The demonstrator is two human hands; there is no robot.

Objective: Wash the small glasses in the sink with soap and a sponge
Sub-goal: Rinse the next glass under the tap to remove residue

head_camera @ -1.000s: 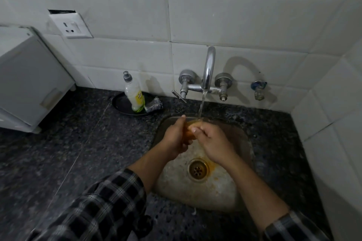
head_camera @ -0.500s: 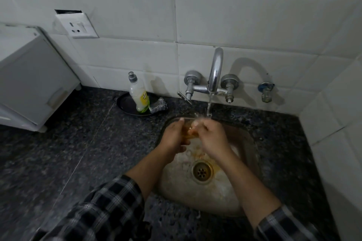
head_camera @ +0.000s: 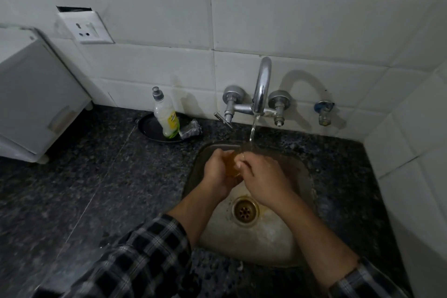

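Gripping glass, left hand meets right hand (off sink walls).

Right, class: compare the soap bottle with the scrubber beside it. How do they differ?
The soap bottle stands upright and tall; the scrubber lies low and crumpled. The soap bottle is smooth, whitish-yellow and grey-capped; the scrubber is silvery-grey. Both rest at the black dish.
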